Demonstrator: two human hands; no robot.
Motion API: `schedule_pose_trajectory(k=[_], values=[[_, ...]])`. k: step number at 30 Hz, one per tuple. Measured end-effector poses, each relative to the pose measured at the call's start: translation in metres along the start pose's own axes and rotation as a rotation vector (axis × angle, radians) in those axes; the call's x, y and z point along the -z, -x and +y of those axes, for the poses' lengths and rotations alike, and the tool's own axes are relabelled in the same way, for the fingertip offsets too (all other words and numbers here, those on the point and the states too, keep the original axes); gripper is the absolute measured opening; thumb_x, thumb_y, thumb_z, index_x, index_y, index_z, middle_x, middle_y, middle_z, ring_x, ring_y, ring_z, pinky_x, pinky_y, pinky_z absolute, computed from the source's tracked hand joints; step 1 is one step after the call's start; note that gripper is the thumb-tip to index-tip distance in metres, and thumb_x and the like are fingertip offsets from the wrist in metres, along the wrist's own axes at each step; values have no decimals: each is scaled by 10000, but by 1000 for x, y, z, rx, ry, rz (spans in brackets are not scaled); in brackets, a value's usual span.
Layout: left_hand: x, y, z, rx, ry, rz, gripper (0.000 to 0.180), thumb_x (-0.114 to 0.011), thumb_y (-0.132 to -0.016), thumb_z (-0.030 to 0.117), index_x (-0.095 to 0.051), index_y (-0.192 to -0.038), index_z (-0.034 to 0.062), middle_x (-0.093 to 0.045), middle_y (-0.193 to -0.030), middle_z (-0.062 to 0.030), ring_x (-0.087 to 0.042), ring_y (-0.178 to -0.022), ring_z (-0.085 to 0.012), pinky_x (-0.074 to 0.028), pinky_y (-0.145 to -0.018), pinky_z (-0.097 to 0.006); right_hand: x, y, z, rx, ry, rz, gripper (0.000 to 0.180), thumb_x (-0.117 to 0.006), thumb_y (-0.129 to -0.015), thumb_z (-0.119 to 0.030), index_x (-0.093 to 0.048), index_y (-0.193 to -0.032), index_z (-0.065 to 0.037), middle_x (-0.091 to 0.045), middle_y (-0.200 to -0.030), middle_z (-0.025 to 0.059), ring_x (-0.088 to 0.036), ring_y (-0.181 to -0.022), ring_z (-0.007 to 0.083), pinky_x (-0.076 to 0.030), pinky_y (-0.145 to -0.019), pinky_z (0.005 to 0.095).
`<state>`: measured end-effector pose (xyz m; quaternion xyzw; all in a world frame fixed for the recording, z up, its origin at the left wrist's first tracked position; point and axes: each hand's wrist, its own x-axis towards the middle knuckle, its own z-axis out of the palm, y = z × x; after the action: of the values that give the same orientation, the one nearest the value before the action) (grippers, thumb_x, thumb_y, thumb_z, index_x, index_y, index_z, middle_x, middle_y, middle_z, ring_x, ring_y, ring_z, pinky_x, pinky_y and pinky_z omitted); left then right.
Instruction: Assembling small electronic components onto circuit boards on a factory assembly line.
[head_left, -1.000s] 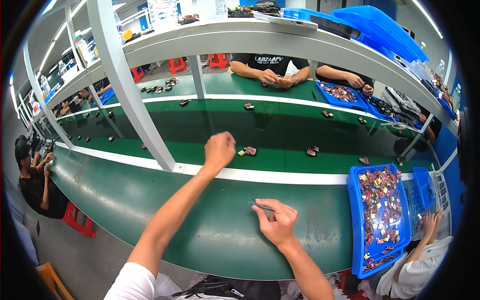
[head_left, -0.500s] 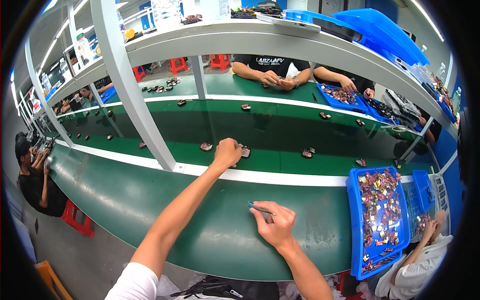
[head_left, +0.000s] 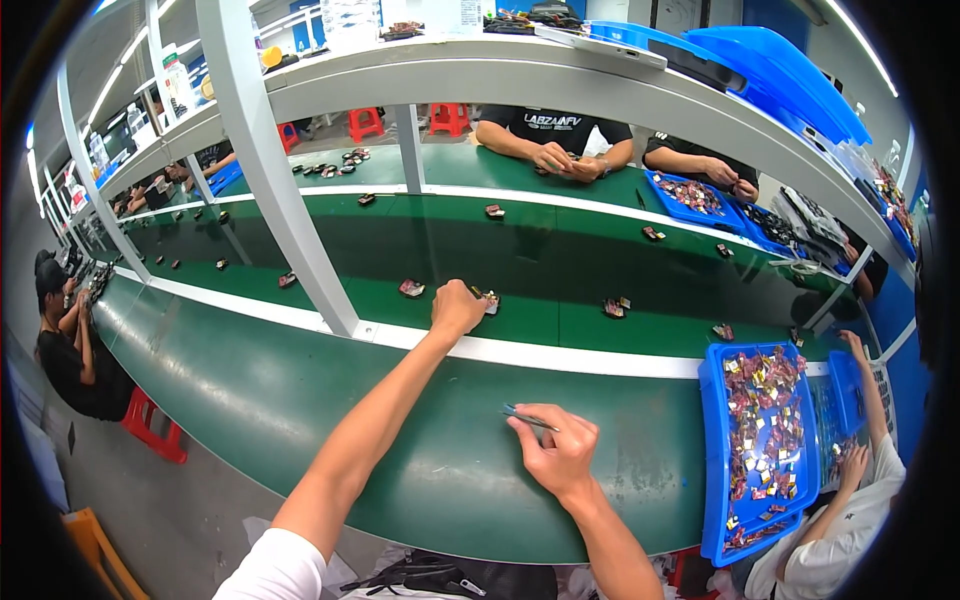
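Observation:
My left hand [head_left: 458,308] reaches over the white rail onto the green conveyor belt, its fingers curled at a small dark electronic part [head_left: 491,302] with reddish and pale pieces on it. The fingertips are partly hidden behind the hand, but they seem to grip the part's left side. My right hand [head_left: 562,452] hovers above the green worktable [head_left: 440,470], pinching slim tweezers [head_left: 532,417] whose bluish end points left. To the left of my left hand lies a similar part [head_left: 411,288] on the belt, and another part [head_left: 616,308] lies farther right.
A blue tray [head_left: 712,450] of many small reddish parts stands right of my right hand. A grey post [head_left: 285,190] rises at left, below an overhead shelf [head_left: 420,85]. Co-workers sit across the belt and at both sides; one person's arm [head_left: 872,385] stretches toward the belt at right.
My view has shifted slightly. My left hand stays at the same part, and my right hand still holds the tweezers. The person at right has stretched one arm out to the belt.

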<state>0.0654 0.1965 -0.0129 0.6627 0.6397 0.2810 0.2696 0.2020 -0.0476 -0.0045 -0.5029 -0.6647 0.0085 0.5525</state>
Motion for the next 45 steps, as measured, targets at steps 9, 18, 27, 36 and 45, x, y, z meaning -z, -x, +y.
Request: schedule_pose_trajectory(k=[9, 18, 27, 36, 45], values=[[48, 54, -9, -83, 550, -228, 175, -743, -891, 114, -685, -861, -47, -715, -714, -128, -667, -505, -155, -481, -419, -306, -2, 5, 2, -148, -84, -12, 159, -844, -747, -21, -749, -869, -58, -740, -789, 35, -470, -433, 86, -361, -432, 246], [68, 156, -29, -129, 470, -293, 136, -667, -932, 88, -718, -962, -35, -674, -685, -20, -483, -510, -29, -394, -487, -244, 4, 2, 3, -649, -624, -68, 144, -797, -829, 46, -710, -942, 30, -688, -814, 10, -416, -521, -21, -296, -470, 166], [58, 173, -29, -517, 352, -151, 100, -725, -892, 21, -752, -981, -18, -647, -729, -51, -477, -514, -60, -367, -471, -258, -4, 9, 6, -512, -393, -49, 123, -817, -817, 16, -725, -897, 7, -632, -682, -27, -408, -482, -20, -270, -455, 192], [57, 177, -29, -609, 357, -150, 108, -701, -876, -11, -731, -980, -2, -657, -767, -82, -534, -513, -145, -417, -481, -308, -6, 9, 6, -505, -345, -69, 128, -826, -811, 3, -730, -895, -7, -549, -575, -63, -389, -462, -18, -243, -451, 197], [56, 178, -27, -622, 356, -166, 110, -702, -883, -5, -732, -990, -2, -669, -783, -87, -580, -533, -154, -447, -483, -302, -6, 11, 10, -501, -347, -85, 133, -825, -817, -3, -727, -908, -7, -493, -525, -81, -360, -450, -19, -220, -444, 200]])
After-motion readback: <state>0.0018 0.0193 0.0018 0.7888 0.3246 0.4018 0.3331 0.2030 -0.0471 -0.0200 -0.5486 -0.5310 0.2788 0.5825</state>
